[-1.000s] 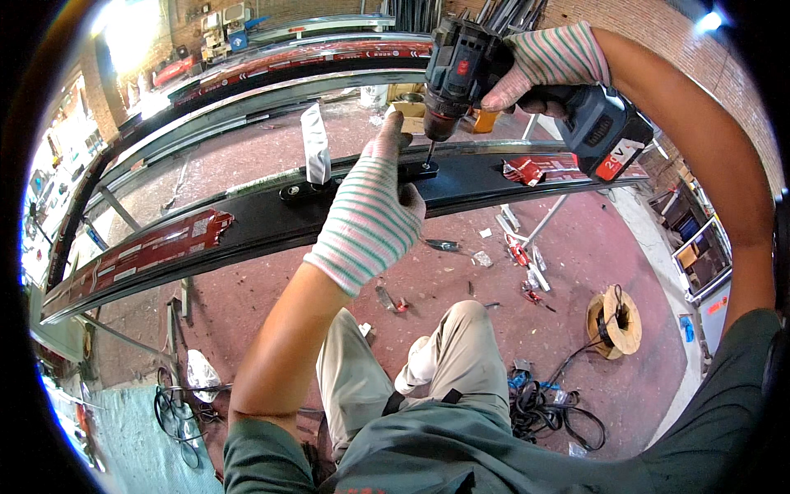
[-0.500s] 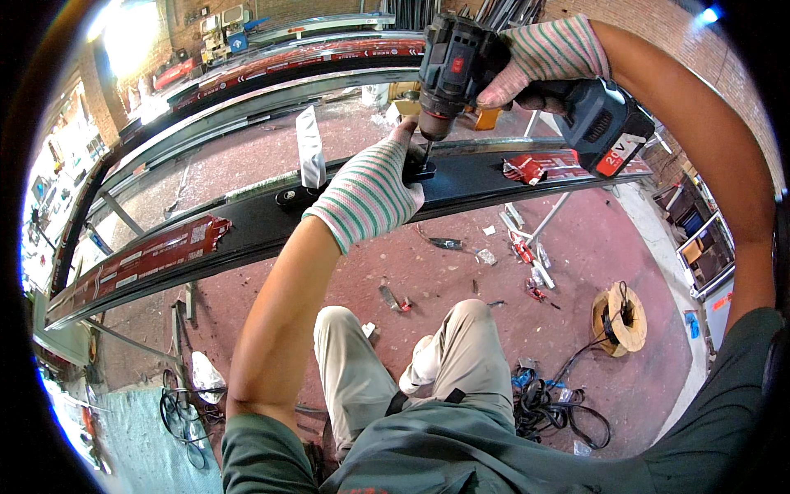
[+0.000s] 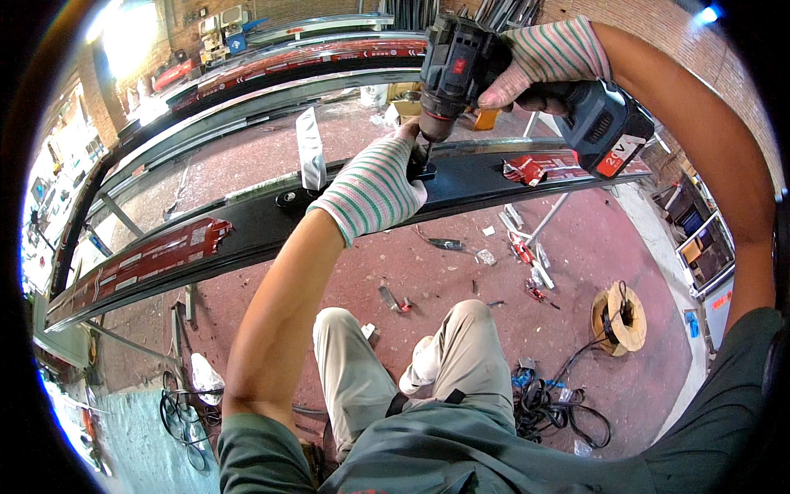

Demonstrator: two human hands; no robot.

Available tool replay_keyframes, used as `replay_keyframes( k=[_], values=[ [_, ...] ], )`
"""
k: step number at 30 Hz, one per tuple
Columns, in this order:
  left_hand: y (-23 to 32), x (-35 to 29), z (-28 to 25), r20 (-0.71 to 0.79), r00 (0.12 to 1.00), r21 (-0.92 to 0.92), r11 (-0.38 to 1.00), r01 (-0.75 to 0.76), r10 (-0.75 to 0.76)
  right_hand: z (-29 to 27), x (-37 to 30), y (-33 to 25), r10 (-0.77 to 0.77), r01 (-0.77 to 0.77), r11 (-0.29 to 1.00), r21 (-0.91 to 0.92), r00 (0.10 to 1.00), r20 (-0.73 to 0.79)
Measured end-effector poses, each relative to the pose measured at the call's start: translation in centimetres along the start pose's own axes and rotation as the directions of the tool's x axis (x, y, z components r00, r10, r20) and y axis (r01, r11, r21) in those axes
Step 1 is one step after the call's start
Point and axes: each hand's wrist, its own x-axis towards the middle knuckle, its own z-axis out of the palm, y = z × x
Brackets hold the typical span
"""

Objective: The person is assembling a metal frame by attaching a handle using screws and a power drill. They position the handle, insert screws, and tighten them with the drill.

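Observation:
My right hand (image 3: 543,62), in a striped knit glove, grips a black cordless drill (image 3: 457,70) with a large battery pack (image 3: 601,128). The drill points down, its bit over a small black fitting (image 3: 425,171) on a long black metal profile (image 3: 469,185). Closed round this fitting, close below the chuck, is my gloved left hand (image 3: 374,185); its fingertips are partly hidden. I cannot see whether the bit sits in a screw. Left of that hand, an oval slot with hardware (image 3: 290,198) shows in the profile, beside a white wrapped piece (image 3: 310,148).
Torn red protective film (image 3: 156,251) covers parts of the profile, which rests on metal legs. More profiles (image 3: 313,58) lie beyond. On the red floor are a wooden cable spool (image 3: 619,319), tangled black cable (image 3: 547,407) and scattered scraps (image 3: 444,244).
The drill's chuck has tilted slightly, and the bit looks darker and closer to my left fingers. My left hand has shifted very slightly to the right.

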Motion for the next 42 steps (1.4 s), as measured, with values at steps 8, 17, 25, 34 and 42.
replay_keyframes(
  k=[8, 17, 25, 34, 42],
  values=[
    [-1.0, 0.5, 1.5, -0.019, 1.000, -0.044, 0.999, -0.023, 0.022, -0.4, 0.0, -0.1, 0.010, -0.009, 0.996, -0.085, 1.000, 0.009],
    [-0.1, -0.3, -0.3, 0.020, 0.998, -0.058, 0.996, 0.068, -0.067, -1.5, 0.4, -1.8, 0.139, -0.151, 0.988, 0.028, 0.956, 0.260],
    [-0.2, -0.9, -1.0, -0.018, 1.000, 0.050, 0.999, 0.010, -0.010, -0.1, 0.7, -0.8, -0.029, 0.029, 0.998, -0.062, 1.000, -0.002],
    [0.4, -0.8, -0.8, -0.026, 1.000, 0.049, 0.999, -0.015, 0.016, -0.5, 0.1, -1.5, 0.012, -0.009, 0.998, -0.056, 0.999, 0.041],
    [0.5, -0.9, -0.9, -0.037, 0.999, 0.052, 0.999, -0.001, 0.003, -1.8, 1.0, -1.7, 0.050, -0.090, 0.990, 0.112, 0.947, 0.317]
  ],
)
